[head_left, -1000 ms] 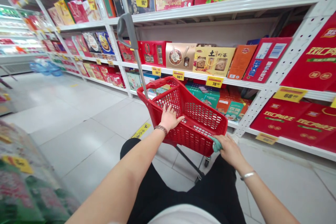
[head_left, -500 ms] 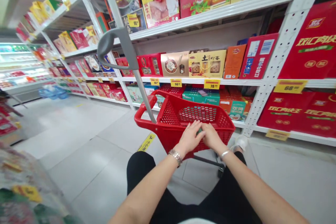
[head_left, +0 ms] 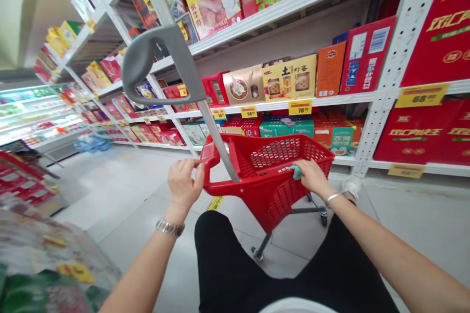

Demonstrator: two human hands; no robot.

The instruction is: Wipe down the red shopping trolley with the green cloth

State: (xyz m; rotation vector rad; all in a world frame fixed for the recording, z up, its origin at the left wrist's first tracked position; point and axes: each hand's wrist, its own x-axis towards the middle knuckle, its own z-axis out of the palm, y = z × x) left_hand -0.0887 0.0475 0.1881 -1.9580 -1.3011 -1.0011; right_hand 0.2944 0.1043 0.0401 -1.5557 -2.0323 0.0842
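**Red cart held by one hand beside gift-box shelves**

The hands are apart. The right hand (head_left: 312,177) is clamping the rim of a red plastic shopping cart (head_left: 257,190), with a small teal item (head_left: 296,172) pinched between palm and rim; whether it is cloth is hard to tell. The left hand (head_left: 184,187) is hovering open, fingers lightly curled, just beside the cart's corner and apparently not touching it.

The cart is standing on the tiled floor (head_left: 121,234) directly ahead of the person's black trousers (head_left: 235,264), its grey handle pole (head_left: 176,58) leaning up toward the camera. White metal shelving (head_left: 293,4) is running alongside, carrying gift boxes (head_left: 290,78) and yellow price tags (head_left: 300,106).

Handling judgement: the grey handle would probably give steadier control than a one-handed rim grip.
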